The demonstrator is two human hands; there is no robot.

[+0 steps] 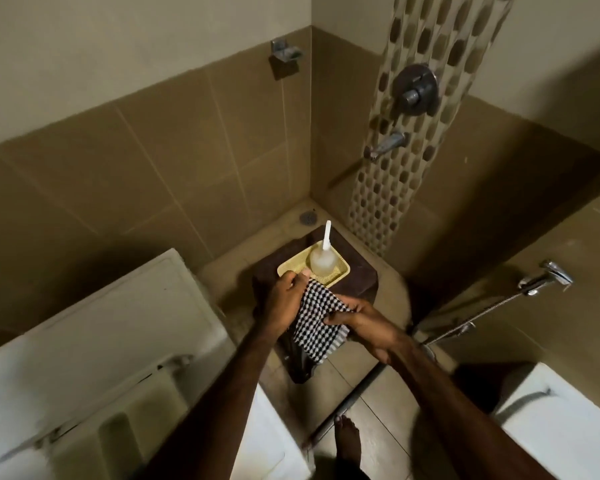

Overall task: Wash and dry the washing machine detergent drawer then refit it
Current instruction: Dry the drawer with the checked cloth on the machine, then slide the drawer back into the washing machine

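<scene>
The detergent drawer itself I could not make out — it may have been hidden under the checked cloth (317, 318), but nothing showed it. Both hands had hold of that cloth: the left hand (284, 301) pinching its upper edge, the right hand (364, 322) curled round its side, likely drying or wrapping something. Beneath them stood a dark stool (357, 268); just beyond the left fingers, a yellow tray (291, 268) kept a clear bottle (321, 259) within reach. Farther off — the tiled shower corner, the wall tap (390, 143), and the white washing machine (94, 344) beside the left arm.
</scene>
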